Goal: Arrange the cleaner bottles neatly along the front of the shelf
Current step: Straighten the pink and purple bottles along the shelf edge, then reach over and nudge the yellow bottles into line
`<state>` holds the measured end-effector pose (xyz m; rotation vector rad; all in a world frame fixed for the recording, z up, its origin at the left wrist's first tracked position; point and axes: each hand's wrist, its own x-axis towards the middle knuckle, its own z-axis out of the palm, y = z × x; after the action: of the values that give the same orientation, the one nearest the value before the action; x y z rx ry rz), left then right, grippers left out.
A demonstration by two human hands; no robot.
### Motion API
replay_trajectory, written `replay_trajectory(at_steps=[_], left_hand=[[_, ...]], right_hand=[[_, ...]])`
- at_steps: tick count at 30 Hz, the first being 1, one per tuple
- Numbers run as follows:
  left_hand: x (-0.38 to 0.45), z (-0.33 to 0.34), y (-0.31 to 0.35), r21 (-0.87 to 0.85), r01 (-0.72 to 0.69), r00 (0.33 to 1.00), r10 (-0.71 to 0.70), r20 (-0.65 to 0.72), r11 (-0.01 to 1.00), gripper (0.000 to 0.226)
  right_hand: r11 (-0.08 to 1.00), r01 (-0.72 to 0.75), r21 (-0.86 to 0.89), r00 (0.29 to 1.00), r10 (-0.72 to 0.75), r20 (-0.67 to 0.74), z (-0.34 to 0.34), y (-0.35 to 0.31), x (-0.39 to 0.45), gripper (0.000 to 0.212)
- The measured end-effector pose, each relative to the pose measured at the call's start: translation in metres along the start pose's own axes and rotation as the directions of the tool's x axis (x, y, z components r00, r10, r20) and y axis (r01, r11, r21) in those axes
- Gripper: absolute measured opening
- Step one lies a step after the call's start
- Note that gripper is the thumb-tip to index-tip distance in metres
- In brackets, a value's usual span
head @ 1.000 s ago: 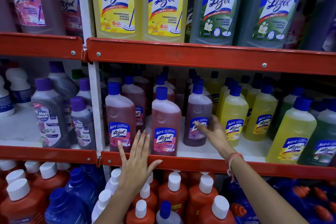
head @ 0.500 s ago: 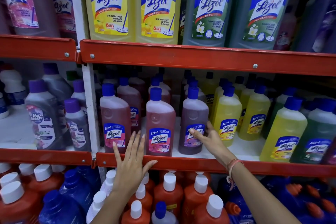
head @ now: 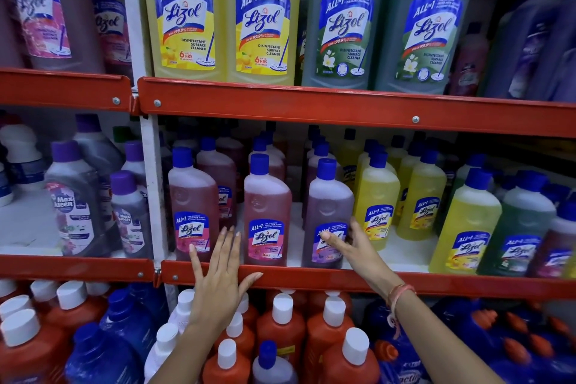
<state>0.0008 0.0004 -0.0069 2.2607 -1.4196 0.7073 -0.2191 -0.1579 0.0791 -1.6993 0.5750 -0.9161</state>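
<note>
Red-edged middle shelf [head: 311,280] carries blue-capped Lizol bottles. Right hand [head: 352,243] grip wraps the lower front of the purple-liquid bottle [head: 327,206] at the shelf front. Just left of that grip stand two pink-liquid bottles [head: 266,206]; yellow-liquid bottles [head: 377,196] stand right. Left hand [head: 218,284] lies flat, fingers spread, holding nothing, on the shelf edge.

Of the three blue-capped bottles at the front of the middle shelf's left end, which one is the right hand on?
The purple bottle, rightmost of the three: the right hand wraps its label. The two pink ones beside it are untouched.
</note>
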Motion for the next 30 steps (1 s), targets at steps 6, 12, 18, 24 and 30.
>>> replay_trajectory(at_steps=[6, 12, 18, 24, 30], left_hand=[[0.000, -0.001, 0.001, -0.005, 0.002, 1.000, -0.002, -0.015, 1.000, 0.086], [-0.001, 0.000, 0.002, 0.026, 0.000, 1.000, 0.001, -0.026, 1.000, 0.086], [0.001, 0.006, -0.001, 0.011, 0.009, 1.000, -0.008, -0.028, 1.000, 0.086], [0.002, 0.009, -0.002, 0.029, -0.005, 0.998, 0.007, -0.064, 1.000, 0.085], [0.003, 0.009, -0.003, 0.019, -0.008, 0.998, 0.010, -0.062, 1.000, 0.086]], right_hand=[[0.999, 0.000, -0.034, 0.996, -0.003, -0.086, -0.010, 0.004, -0.008, 0.061], [0.978, 0.036, -0.204, 0.867, -0.132, -0.480, -0.041, 0.009, -0.010, 0.045], [0.970, -0.142, -0.198, 0.863, 0.023, -0.505, -0.066, 0.013, 0.020, 0.087], [0.972, -0.217, -0.088, 0.938, 0.183, -0.294, -0.078, 0.007, 0.035, 0.093], [0.972, -0.225, -0.065, 0.955, 0.207, -0.214, -0.085, 0.006, 0.035, 0.117]])
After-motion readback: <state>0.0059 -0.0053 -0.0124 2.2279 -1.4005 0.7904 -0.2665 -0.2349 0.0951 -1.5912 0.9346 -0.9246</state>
